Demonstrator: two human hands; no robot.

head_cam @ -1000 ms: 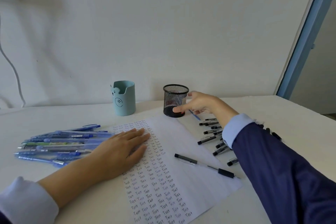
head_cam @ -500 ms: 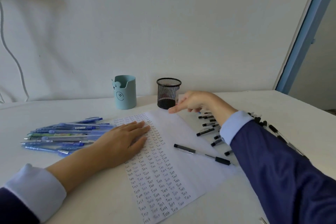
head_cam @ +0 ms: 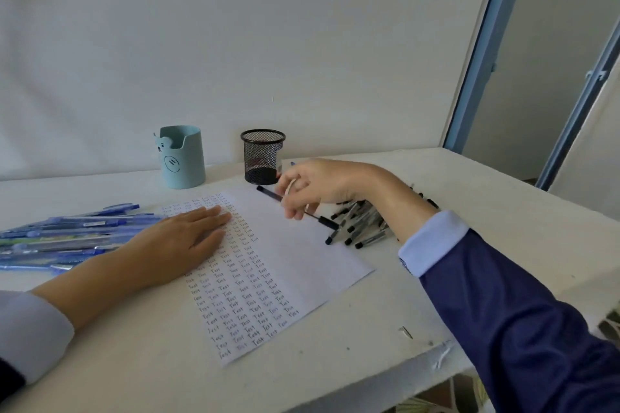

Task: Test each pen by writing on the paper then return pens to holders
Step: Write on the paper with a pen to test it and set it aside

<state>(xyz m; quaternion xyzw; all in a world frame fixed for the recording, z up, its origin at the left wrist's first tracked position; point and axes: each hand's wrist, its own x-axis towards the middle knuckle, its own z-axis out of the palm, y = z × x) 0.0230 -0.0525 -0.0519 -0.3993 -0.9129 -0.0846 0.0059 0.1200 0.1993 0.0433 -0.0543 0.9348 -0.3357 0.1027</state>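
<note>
Right hand, fingers curled round black pen, sits just right of mesh holder. Pen's axis slants from holder's base toward near-right, over paper. Left hand lies flat on the paper, fingers straight, near-left of holder.

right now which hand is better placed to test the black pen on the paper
Right. The right hand holds the black pen just above the blank side of the paper, beside the mesh holder. The left hand lies flat on the written columns, steadying the sheet.
</note>
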